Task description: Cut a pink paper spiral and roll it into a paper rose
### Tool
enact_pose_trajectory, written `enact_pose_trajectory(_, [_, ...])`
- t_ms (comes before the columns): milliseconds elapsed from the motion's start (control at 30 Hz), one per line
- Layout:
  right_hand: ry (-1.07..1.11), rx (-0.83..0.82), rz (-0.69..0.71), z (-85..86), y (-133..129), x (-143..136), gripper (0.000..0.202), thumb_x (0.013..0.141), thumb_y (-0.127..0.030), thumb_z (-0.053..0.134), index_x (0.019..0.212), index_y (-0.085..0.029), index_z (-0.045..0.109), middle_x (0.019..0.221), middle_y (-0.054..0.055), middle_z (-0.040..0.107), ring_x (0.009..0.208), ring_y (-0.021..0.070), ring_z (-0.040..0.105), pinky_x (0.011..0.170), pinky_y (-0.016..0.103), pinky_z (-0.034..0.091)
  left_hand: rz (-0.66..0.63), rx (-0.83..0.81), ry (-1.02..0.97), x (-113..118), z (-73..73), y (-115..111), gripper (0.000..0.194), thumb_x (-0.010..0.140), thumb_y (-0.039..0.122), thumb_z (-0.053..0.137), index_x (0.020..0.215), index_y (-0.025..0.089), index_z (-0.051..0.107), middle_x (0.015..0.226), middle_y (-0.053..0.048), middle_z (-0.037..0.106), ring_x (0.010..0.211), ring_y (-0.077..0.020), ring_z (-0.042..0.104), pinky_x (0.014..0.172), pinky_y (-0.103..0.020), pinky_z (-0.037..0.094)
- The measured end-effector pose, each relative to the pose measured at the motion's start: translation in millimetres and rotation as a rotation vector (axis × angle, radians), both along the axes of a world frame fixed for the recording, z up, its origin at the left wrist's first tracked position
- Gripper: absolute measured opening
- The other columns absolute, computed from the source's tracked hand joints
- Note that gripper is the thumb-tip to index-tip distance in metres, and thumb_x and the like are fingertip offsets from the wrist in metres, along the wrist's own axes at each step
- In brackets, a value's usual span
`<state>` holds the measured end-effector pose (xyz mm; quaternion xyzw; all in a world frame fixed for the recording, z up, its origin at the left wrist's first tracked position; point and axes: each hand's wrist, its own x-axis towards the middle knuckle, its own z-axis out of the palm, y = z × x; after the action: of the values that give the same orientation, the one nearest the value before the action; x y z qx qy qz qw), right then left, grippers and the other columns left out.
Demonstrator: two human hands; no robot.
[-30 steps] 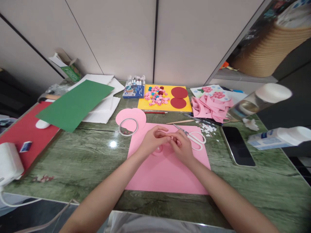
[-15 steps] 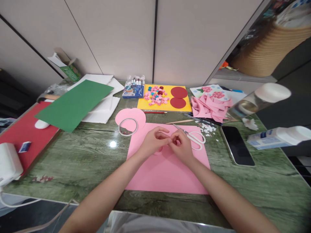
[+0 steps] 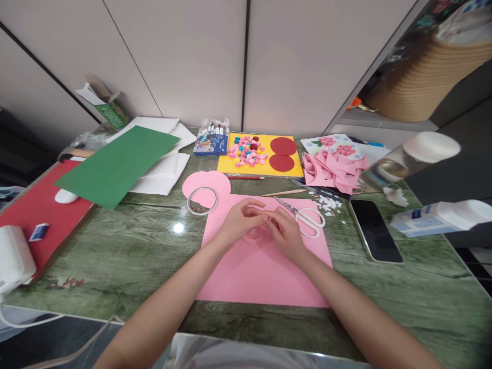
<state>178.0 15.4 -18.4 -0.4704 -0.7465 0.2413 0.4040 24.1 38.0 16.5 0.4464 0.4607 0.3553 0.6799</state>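
Over a pink sheet, my left hand and my right hand meet at their fingertips. The fingers of both hands are curled and pinched together around something too small to make out. Just under the fingertips a small pink coil shows, partly covered by the hands. White-handled scissors lie beside my right hand on the sheet's upper right. Left of my left hand, a roll of tape rests partly on pink paper circles.
A yellow sheet bears small coloured pieces and two red circles. Pink scraps, white bits, a phone and bottles are at the right. Green paper and a red sheet lie left.
My right hand's fingers have shifted slightly and extended more toward my left hand. More of the pink coil beneath the fingertips shows.
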Motion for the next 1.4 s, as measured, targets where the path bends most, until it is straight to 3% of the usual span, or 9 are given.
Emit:
enact_pose_trajectory(167, [0.043,0.061,-0.156,-1.0,1.0,0.7,0.018,0.086,-0.024,0.049,0.096,-0.024,0.064,0.063,-0.002,0.045,0.057,0.0139,0.044,0.054,0.027,0.038,0.032,0.086,0.037,2.5,-2.6,-0.2,0.031,0.062,0.022,0.071,0.088,0.016,0.055,0.077,-0.003,0.066,0.07,-0.0127,0.062,0.064,-0.024,0.048])
enact_pose_trajectory(333, [0.097,0.066,-0.265,2.8,0.9,0.7,0.015,0.085,-0.024,0.052,0.094,-0.023,0.064,0.063,-0.002,0.044,0.056,0.0138,0.043,0.055,0.028,0.036,0.002,0.201,0.143,1.9,-11.8,0.8,0.02,0.065,0.013,0.061,0.085,0.016,0.058,0.084,-0.005,0.066,0.079,-0.0144,0.063,0.071,-0.027,0.05])
enact_pose_trajectory(500, [0.167,0.121,-0.347,2.2,-0.7,1.4,0.015,0.085,-0.022,0.051,0.094,-0.022,0.063,0.065,-0.002,0.044,0.058,0.0141,0.043,0.056,0.028,0.036,0.008,0.327,0.226,-0.2,-18.5,0.8,0.037,0.063,0.0,0.047,0.093,0.017,0.059,0.093,-0.004,0.065,0.088,-0.0134,0.061,0.081,-0.027,0.047])
enact_pose_trajectory(600, [0.197,0.143,-0.375,1.5,-0.8,1.8,0.014,0.085,-0.021,0.052,0.093,-0.023,0.063,0.064,-0.002,0.043,0.058,0.0142,0.042,0.056,0.028,0.036,0.088,0.398,0.304,-6.4,-19.1,5.9,0.04,0.066,0.001,0.046,0.099,0.019,0.057,0.092,-0.004,0.065,0.087,-0.0124,0.061,0.079,-0.025,0.045])
enact_pose_trajectory(833, [0.233,0.175,-0.397,-1.1,0.2,1.5,0.013,0.085,-0.023,0.052,0.093,-0.022,0.063,0.063,-0.003,0.042,0.058,0.0141,0.042,0.056,0.029,0.035,0.356,0.514,0.536,-29.2,-16.9,28.1,0.026,0.068,0.013,0.059,0.094,0.018,0.059,0.091,-0.003,0.064,0.08,-0.0131,0.058,0.072,-0.024,0.043])
enact_pose_trajectory(1100, [0.22,0.236,-0.391,-1.5,0.6,2.1,0.013,0.084,-0.02,0.053,0.093,-0.021,0.062,0.063,-0.003,0.042,0.057,0.0126,0.042,0.054,0.027,0.035,0.561,0.665,0.71,-49.9,-8.9,37.4,0.02,0.067,0.02,0.067,0.087,0.019,0.062,0.077,0.0,0.05,0.065,-0.0102,0.045,0.063,-0.024,0.037])
enact_pose_trajectory(1267, [0.14,0.335,-0.307,-1.3,-3.5,0.3,0.014,0.083,-0.015,0.054,0.092,-0.022,0.062,0.06,-0.004,0.044,0.055,0.0125,0.043,0.052,0.027,0.035,0.494,0.615,0.626,-42.8,-9.8,34.9,0.013,0.078,0.026,0.058,0.085,0.017,0.061,0.079,-0.001,0.059,0.07,-0.0111,0.052,0.063,-0.023,0.039])
enact_pose_trajectory(1400, [0.09,0.389,-0.244,-2.5,-6.0,-0.2,0.015,0.082,-0.015,0.056,0.092,-0.023,0.062,0.058,-0.004,0.045,0.053,0.012,0.043,0.05,0.026,0.035,0.207,0.53,0.438,-23.4,-6.9,21.8,0.022,0.083,0.035,0.051,0.08,0.015,0.061,0.075,-0.001,0.06,0.069,-0.0109,0.053,0.063,-0.023,0.04])
